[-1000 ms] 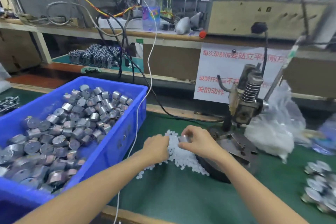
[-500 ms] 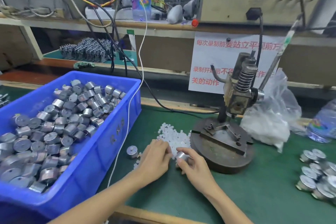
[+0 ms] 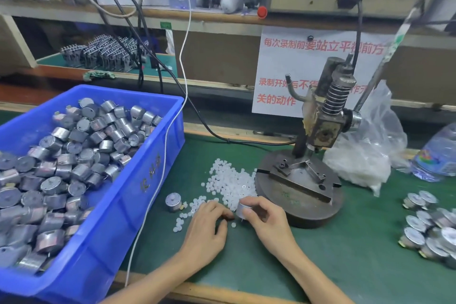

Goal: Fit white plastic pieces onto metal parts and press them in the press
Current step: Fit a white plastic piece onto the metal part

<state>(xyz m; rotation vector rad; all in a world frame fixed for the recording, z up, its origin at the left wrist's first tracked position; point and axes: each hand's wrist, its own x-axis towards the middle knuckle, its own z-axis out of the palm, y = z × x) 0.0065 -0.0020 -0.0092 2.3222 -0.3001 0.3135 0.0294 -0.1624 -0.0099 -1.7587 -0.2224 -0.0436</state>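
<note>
My right hand (image 3: 265, 221) grips a small round metal part (image 3: 244, 208) just above the green mat, in front of the press base. My left hand (image 3: 206, 228) lies beside it with fingers curled at the near edge of a heap of white plastic pieces (image 3: 229, 181); whether it pinches a piece is hidden. Another metal part (image 3: 173, 202) stands alone on the mat to the left of the heap. The hand press (image 3: 320, 128) rises behind on a round dark base (image 3: 299, 191), whose fixture holds nothing.
A blue bin (image 3: 145, 180) full of metal parts fills the left side. Several metal parts (image 3: 429, 227) lie in a pile at the right edge. Behind the press lie a clear plastic bag (image 3: 367, 153) and a bottle (image 3: 439, 155). A white cable (image 3: 172, 128) hangs over the bin's corner.
Both hands came back from the press base toward me and now sit at the near edge of the white heap. The view has tilted down and closer.
</note>
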